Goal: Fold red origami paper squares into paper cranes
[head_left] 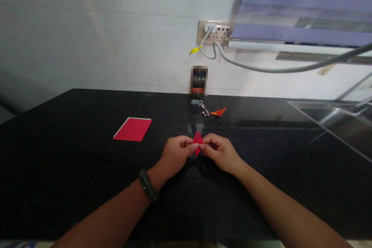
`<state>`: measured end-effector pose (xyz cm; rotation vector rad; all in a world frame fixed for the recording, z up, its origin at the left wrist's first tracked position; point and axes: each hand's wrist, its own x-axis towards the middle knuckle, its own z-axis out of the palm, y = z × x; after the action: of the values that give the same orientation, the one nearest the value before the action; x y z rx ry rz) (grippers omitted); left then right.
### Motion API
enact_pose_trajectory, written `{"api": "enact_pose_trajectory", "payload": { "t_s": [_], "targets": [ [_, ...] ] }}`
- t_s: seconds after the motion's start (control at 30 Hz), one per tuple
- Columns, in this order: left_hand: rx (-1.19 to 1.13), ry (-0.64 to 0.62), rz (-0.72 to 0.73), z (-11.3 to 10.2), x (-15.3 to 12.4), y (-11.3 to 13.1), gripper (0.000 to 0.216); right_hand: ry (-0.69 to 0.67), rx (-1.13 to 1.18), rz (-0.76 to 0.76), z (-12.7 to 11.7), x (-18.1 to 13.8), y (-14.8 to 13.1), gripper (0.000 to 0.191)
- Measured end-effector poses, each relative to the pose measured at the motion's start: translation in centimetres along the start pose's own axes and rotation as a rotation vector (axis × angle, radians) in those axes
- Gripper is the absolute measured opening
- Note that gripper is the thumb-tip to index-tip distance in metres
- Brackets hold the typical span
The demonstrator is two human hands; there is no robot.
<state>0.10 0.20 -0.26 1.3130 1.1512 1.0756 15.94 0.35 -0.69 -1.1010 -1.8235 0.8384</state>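
The folded red paper (198,141) is pinched by the left hand (176,152) and the right hand (222,153) over the black tabletop (75,174). An orange paper crane (219,112) is placed beyond, just beside a beaded strap (205,112); red paper sheets (133,130) are laid to the left, and a socket (222,34) is mounted on the wall (130,46) behind.

Left hand (176,153): fingers curled, thumb pinching | right hand (223,154): mirrored pinch | I see thumb tips close together | left forearm (113,211), right forearm (276,197): converging from either side
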Motion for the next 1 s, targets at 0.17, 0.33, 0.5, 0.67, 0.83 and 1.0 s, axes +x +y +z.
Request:
{"api": "enact_pose_trajectory", "payload": {
  "t_s": [0.17,0.33,0.5,0.67,0.83,1.0],
  "targets": [
    [0.062,-0.013,0.029,-0.14,0.0,0.05,0.017,-0.035,0.114,0.102,0.25,-0.16,0.01,0.015],
    [0.116,-0.145,0.11,-0.44,0.06,0.0,0.018,-0.038,0.112,0.097,0.05,-0.33,-0.78,0.016],
    [0.103,-0.091,0.135,-0.44,0.24,-0.13,0.017,-0.034,0.182,0.166,0.01,-0.09,-0.57,0.018],
    [-0.046,-0.066,0.034,-0.23,0.07,0.49,0.024,-0.069,0.155,0.163,0.27,-0.18,0.05,0.019],
    [-0.036,-0.115,-0.045,-0.38,0.02,0.33,0.029,-0.111,0.221,0.181,0.17,-0.2,-0.21,0.019],
    [-0.026,-0.135,-0.054,-0.3,0.05,0.01,0.028,-0.052,0.296,0.177,0.05,0.04,-0.2,0.017]
  ]
}}
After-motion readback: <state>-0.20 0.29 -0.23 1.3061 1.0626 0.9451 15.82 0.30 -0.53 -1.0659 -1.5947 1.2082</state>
